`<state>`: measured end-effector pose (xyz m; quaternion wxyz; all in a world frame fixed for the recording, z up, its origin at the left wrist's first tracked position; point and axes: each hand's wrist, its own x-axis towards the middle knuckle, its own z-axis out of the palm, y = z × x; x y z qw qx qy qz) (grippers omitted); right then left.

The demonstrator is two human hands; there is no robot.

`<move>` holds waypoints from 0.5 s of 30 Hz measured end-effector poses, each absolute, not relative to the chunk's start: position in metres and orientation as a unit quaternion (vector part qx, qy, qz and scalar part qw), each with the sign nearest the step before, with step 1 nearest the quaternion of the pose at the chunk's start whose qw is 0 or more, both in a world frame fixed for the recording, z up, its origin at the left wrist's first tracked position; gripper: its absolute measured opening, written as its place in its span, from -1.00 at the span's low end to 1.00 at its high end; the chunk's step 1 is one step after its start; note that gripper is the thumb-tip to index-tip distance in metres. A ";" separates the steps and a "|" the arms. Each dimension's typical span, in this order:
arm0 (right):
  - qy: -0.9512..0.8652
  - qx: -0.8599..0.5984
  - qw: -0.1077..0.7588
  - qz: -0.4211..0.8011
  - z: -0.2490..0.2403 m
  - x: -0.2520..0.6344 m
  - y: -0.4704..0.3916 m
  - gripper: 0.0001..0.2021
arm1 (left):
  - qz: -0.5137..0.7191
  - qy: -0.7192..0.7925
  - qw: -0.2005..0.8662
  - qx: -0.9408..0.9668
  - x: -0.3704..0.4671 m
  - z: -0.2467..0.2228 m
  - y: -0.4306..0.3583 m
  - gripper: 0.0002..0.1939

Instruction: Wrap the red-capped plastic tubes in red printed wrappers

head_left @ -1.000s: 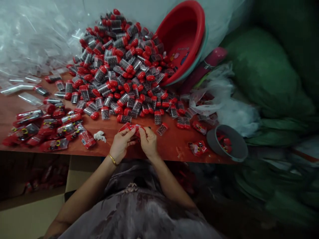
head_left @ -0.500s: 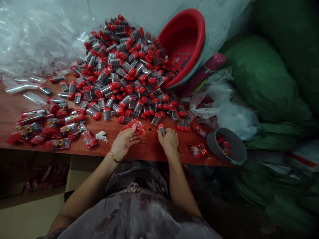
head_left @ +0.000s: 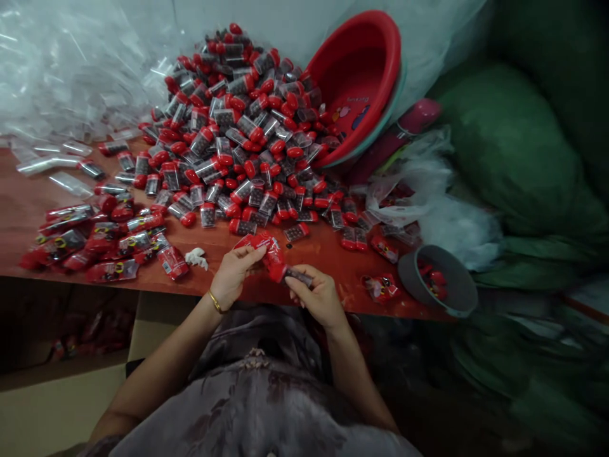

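My left hand (head_left: 234,274) pinches a red printed plastic wrapper (head_left: 272,252) above the front of the table. From the right, my right hand (head_left: 318,293) grips a small clear tube (head_left: 299,277) with dark contents. The tube's red cap end meets the wrapper's lower right edge; whether it is inside the wrapper I cannot tell. Behind both hands rises a large heap of similar red-capped tubes (head_left: 233,136). Filled red wrapped packets (head_left: 111,238) lie to the left, beside a crumpled white scrap (head_left: 196,257).
Clear plastic sleeves (head_left: 71,76) are piled at the back left. A tilted red basin (head_left: 352,82) leans behind the heap. Right of my hands sit a loose red wrapper (head_left: 380,287) and a grey bowl (head_left: 459,293) with red pieces. A cardboard box (head_left: 66,400) stands below the table edge.
My right hand has drawn the tube back from the heap's edge, down and left to the wrapper. The wrapper in my left hand now angles toward the tube.
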<state>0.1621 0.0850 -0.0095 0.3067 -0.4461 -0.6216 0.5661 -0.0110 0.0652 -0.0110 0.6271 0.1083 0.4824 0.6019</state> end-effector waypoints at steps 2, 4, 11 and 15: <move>-0.613 -0.447 0.310 0.573 -0.013 0.159 0.087 -0.74 | 0.614 0.491 0.604 0.131 -0.010 -0.012 0.064 -0.65; -0.608 -0.446 0.313 0.578 -0.016 0.156 0.087 -0.72 | 0.628 0.489 0.587 0.147 -0.009 -0.012 0.063 -0.65; -0.586 -0.436 0.360 0.581 -0.028 0.142 0.080 -0.70 | 0.653 0.470 0.573 0.157 0.004 -0.014 0.062 -0.63; -0.578 -0.460 0.408 0.536 -0.037 0.131 0.078 -0.71 | 0.663 0.478 0.572 0.074 0.019 -0.020 0.061 -0.54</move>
